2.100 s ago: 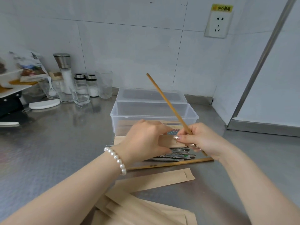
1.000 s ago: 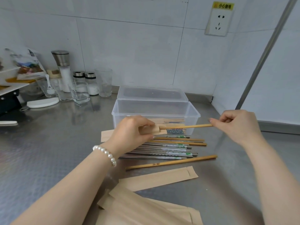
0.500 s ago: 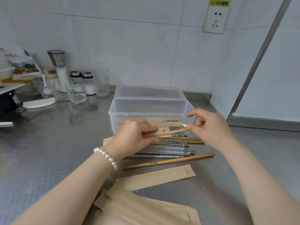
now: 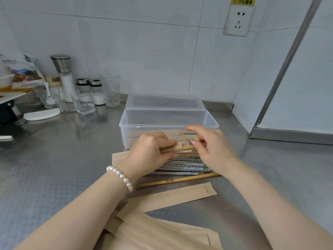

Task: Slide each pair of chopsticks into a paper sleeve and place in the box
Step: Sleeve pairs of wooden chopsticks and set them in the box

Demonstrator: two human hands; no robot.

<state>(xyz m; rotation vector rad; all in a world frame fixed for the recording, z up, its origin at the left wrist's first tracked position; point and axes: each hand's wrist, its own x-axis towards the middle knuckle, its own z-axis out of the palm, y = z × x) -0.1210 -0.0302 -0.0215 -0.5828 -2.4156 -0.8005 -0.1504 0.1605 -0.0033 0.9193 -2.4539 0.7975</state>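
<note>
My left hand (image 4: 149, 152) grips a brown paper sleeve (image 4: 173, 148) just in front of the clear plastic box (image 4: 126, 130). Only the short butt end of a wooden chopstick (image 4: 186, 147) sticks out of the sleeve's mouth. My right hand (image 4: 214, 150) pinches that end with thumb and fingertip. Under both hands lies a row of loose chopsticks (image 4: 187, 166), metal and wooden. One wooden chopstick (image 4: 176, 180) lies apart, nearer me. An empty sleeve (image 4: 173, 195) lies flat in front of it, and a stack of sleeves (image 4: 158, 235) sits at the bottom edge. Filled sleeves show through the box wall.
The box lid (image 4: 165, 101) lies behind the box. Glasses, shakers and a grinder (image 4: 63, 76) crowd the back left of the steel counter (image 4: 54, 159). A white wall panel with a metal edge (image 4: 288, 136) bounds the right side.
My right hand has pushed the wooden chopstick leftward into the sleeve held by my left hand, from fully outside and raised to almost fully inside. My left hand stayed in place.
</note>
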